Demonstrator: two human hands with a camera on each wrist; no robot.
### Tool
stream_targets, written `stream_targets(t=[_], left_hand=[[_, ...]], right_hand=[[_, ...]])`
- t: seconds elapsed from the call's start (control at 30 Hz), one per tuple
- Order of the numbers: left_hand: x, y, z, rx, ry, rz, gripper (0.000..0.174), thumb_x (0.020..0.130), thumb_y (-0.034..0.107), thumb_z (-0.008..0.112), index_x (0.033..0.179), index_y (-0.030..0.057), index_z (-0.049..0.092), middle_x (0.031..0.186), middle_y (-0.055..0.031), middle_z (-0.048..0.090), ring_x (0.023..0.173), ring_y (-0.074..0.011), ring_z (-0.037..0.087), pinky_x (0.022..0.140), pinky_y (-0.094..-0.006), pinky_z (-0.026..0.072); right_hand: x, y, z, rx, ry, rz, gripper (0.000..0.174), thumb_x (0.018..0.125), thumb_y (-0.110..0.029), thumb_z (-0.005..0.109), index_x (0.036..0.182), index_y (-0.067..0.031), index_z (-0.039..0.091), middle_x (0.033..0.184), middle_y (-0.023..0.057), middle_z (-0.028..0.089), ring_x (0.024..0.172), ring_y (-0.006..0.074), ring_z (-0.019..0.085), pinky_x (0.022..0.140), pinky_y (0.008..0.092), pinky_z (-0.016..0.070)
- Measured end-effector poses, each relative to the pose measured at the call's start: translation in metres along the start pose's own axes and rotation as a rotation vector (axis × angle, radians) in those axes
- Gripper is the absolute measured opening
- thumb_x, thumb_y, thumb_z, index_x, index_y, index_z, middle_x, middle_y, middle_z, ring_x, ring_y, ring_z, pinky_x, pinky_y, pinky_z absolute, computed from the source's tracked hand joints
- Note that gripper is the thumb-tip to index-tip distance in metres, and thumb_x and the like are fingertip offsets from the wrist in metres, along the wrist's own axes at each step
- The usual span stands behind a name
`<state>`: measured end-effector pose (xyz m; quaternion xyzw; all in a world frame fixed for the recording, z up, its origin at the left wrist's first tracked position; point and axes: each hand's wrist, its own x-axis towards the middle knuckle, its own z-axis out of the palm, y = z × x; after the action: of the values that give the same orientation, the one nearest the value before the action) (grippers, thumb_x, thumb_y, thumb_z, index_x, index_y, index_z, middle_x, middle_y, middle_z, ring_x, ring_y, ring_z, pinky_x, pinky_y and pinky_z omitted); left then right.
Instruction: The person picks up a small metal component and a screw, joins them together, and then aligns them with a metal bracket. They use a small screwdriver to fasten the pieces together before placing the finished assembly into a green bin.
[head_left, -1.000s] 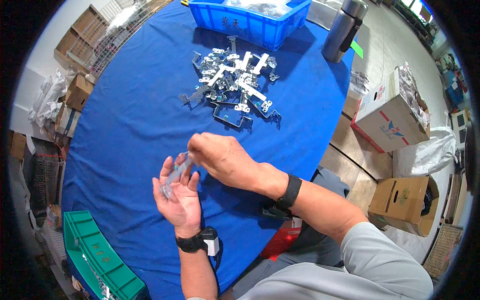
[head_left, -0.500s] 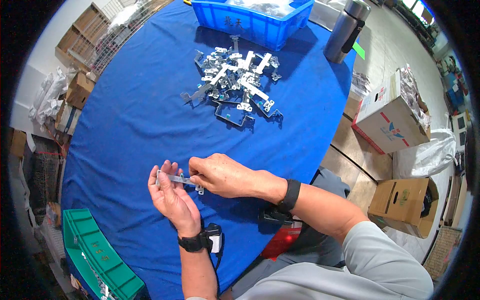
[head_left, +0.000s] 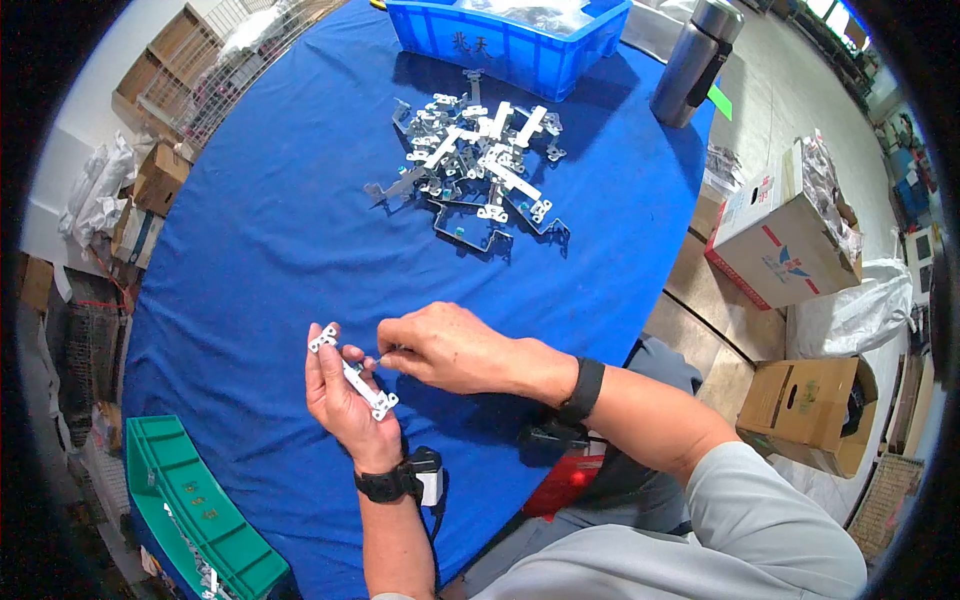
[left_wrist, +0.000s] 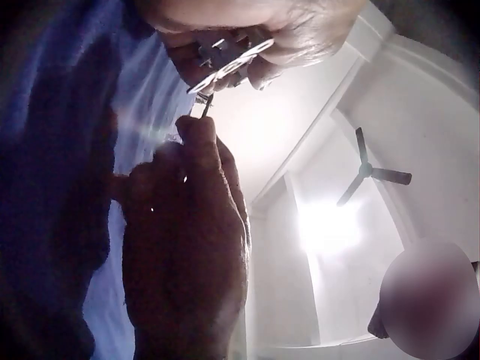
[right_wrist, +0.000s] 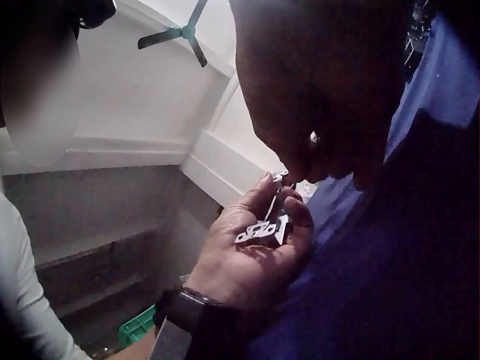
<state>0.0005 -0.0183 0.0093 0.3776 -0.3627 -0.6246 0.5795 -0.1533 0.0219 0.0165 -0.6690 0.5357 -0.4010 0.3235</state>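
Observation:
My left hand [head_left: 345, 408], palm turned up, grips a bright metal bracket [head_left: 357, 380] with holed tabs at both ends. In the right wrist view the bracket [right_wrist: 259, 231] lies across the fingers, with the thumb along it. My right hand [head_left: 450, 345] is close beside it, fingers curled in at the bracket's middle. Between the right fingertips a thin dark piece [left_wrist: 208, 105] shows in the left wrist view, pointing at the bracket; its kind I cannot tell. Beyond the hands lies a pile of similar metal brackets [head_left: 465, 150] on the blue cloth [head_left: 250, 270].
A blue bin [head_left: 480, 45] holding clear plastic stands at the far edge, with a steel flask [head_left: 690, 70] to its right. A green tray [head_left: 200, 505] with small metal parts sits at the near left. Cardboard boxes [head_left: 785, 225] stand on the floor at right.
The bracket has turned in the left hand, from pointing toward the right hand to slanting down across the palm. The right hand has moved down from above the left fingers to beside them.

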Motion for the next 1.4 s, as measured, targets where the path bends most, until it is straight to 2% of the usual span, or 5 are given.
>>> stream_targets(t=[0.1, 0.23, 0.43, 0.63, 1.4], left_hand=[[0.002, -0.005, -0.001, 0.026, -0.009, -0.015, 0.03, 0.1, 0.014, 0.058, 0.126, 0.0001, 0.057, 0.105, -0.0111, 0.069, 0.068, -0.0093, 0.061, 0.055, -0.0228, 0.0535], [-0.002, -0.005, 0.0, 0.113, -0.042, -0.012, 0.023, 0.095, 0.008, 0.062, 0.117, -0.0001, 0.063, 0.097, -0.0111, 0.07, 0.069, -0.0126, 0.066, 0.058, -0.0251, 0.0572], [-0.003, -0.009, -0.004, 0.018, -0.159, -0.014, 0.019, 0.094, 0.005, 0.064, 0.113, 0.0009, 0.064, 0.102, -0.0128, 0.07, 0.091, -0.021, 0.071, 0.059, -0.0273, 0.0606], [-0.004, -0.006, -0.001, 0.017, -0.113, -0.054, 0.022, 0.095, 0.006, 0.062, 0.116, -0.0014, 0.065, 0.106, -0.013, 0.071, 0.095, -0.0217, 0.07, 0.062, -0.0259, 0.0604], [-0.011, -0.005, 0.003, 0.142, -0.063, -0.11, 0.018, 0.091, 0.002, 0.067, 0.109, -0.0011, 0.069, 0.099, -0.0121, 0.073, 0.075, -0.0129, 0.069, 0.059, -0.0218, 0.0549]], right_hand=[[-0.001, 0.007, -0.008, -0.058, 0.1, -0.018, 0.017, 0.091, -0.019, 0.061, 0.092, -0.0021, 0.059, 0.084, 0.0185, 0.064, 0.08, 0.0388, 0.064, 0.068, 0.0474, 0.0486], [-0.003, 0.009, -0.016, -0.109, 0.221, -0.03, 0.02, 0.091, -0.023, 0.06, 0.09, -0.0031, 0.059, 0.084, 0.0181, 0.063, 0.083, 0.0397, 0.063, 0.07, 0.0494, 0.0499], [-0.001, 0.003, -0.018, -0.133, 0.306, -0.078, 0.013, 0.089, -0.015, 0.064, 0.089, -0.0037, 0.057, 0.08, 0.014, 0.058, 0.074, 0.0351, 0.061, 0.063, 0.0446, 0.0491], [-0.002, 0.002, -0.016, -0.127, 0.31, -0.076, 0.012, 0.089, -0.014, 0.064, 0.09, -0.0044, 0.057, 0.079, 0.0133, 0.058, 0.073, 0.0349, 0.061, 0.062, 0.0448, 0.0486], [-0.002, 0.0, -0.013, -0.265, 0.317, -0.099, 0.012, 0.089, -0.014, 0.063, 0.087, -0.0053, 0.054, 0.075, 0.0129, 0.054, 0.069, 0.0354, 0.06, 0.058, 0.046, 0.0481]])
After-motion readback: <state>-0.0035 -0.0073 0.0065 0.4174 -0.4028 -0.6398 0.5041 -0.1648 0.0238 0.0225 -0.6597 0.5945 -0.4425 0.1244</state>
